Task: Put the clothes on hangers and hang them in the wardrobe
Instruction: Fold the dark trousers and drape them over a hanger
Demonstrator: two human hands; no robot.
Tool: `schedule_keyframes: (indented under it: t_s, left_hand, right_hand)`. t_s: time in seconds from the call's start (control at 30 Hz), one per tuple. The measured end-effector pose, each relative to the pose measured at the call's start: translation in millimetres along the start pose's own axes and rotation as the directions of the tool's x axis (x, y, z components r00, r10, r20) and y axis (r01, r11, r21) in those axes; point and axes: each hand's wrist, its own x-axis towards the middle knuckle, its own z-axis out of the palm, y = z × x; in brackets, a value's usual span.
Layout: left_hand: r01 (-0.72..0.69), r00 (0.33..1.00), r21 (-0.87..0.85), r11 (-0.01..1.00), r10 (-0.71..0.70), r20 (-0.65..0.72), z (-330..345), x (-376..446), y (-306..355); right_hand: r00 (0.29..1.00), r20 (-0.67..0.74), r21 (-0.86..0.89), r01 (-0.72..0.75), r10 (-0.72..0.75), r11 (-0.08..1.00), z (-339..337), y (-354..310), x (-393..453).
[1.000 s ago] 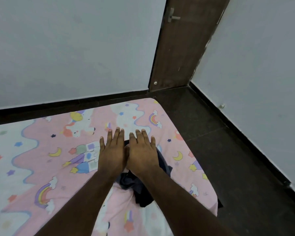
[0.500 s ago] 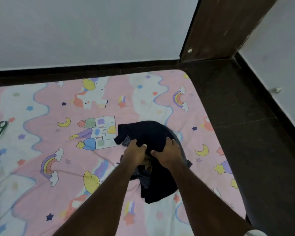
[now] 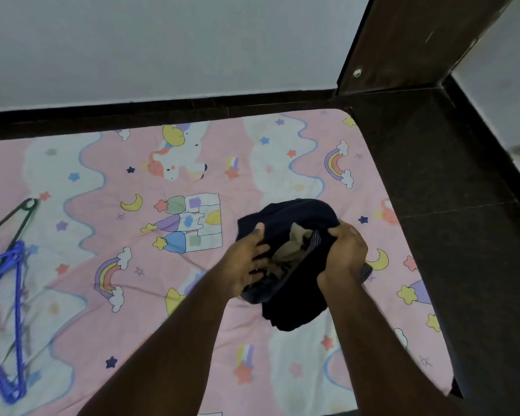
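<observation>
While fingers [image 3: 254, 235] curl tight, both hands grip dark garment [image 3: 294, 307]

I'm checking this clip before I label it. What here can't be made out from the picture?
- Dark garment, head view: bunched up, partly hidden by the left hand and right hand; its type is unclear.
- Beige cloth inside the bundle: mostly covered by the garment.
- Blue hangers and green hanger: cut off by the left edge.
- Wardrobe: not in view.
</observation>
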Motion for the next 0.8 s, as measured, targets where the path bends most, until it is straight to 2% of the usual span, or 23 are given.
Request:
schedule_keyframes:
  t_s: [0.13,0.23,0.3,0.4,0.5,0.53,0.6,0.7,0.77,0.8]
  left_hand:
    - [-0.106,0.97,0.085,0.991,0.085,0.227,11.7,-30.5,20.2]
    - [-0.207,0.94,0.142,0.968,0.157,0.305,7.9,-46.1,33.7]
    - [-0.307,0.907,0.227,0.924,0.213,0.363,4.4,-60.7,42.0]
    - [-0.444,0.888,0.298,0.845,0.369,0.275,-2.3,-82.5,55.2]
    - [-0.509,0.86,0.256,0.822,0.475,0.185,-14.6,-107.6,72.4]
    - [-0.522,0.853,0.225,0.823,0.495,0.167,-18.6,-118.6,79.5]
    - [-0.537,0.843,0.141,0.831,0.522,0.132,-25.3,-144.4,94.5]
    - [-0.517,0.845,-0.095,0.851,0.525,0.101,-37.2,-174.2,111.9]
    - [-0.48,0.862,-0.218,0.85,0.502,0.061,-48.7,-187.0,115.9]
    - [-0.47,0.868,-0.227,0.853,0.493,0.054,-53.4,-191.9,114.9]
  right_hand:
    - [0.997,0.062,0.147,0.037,-0.046,0.988,25.6,-31.7,-37.7]
    - [0.989,0.147,0.196,-0.012,-0.017,0.98,38.9,-65.1,-58.5]
    - [0.963,0.271,0.178,-0.056,0.006,0.982,48.2,-84.9,-75.2]
    - [0.925,0.379,0.155,-0.091,0.026,0.984,66.7,-103.9,-103.2]
    - [0.879,0.478,0.211,-0.109,-0.005,0.971,77.5,-123.5,-130.8]
    - [0.856,0.516,0.195,-0.083,-0.031,0.977,77.8,-129.3,-137.2]
    - [0.846,0.521,0.111,0.07,-0.118,0.991,73.5,-136.3,-141.8]
    - [0.856,0.458,-0.124,0.33,-0.241,0.936,58.4,-121.0,-148.5]
    - [0.861,0.47,-0.222,0.329,-0.195,0.918,46.6,-89.6,-152.4]
    - [0.853,0.503,-0.239,0.291,-0.138,0.927,41.8,-72.7,-157.5]
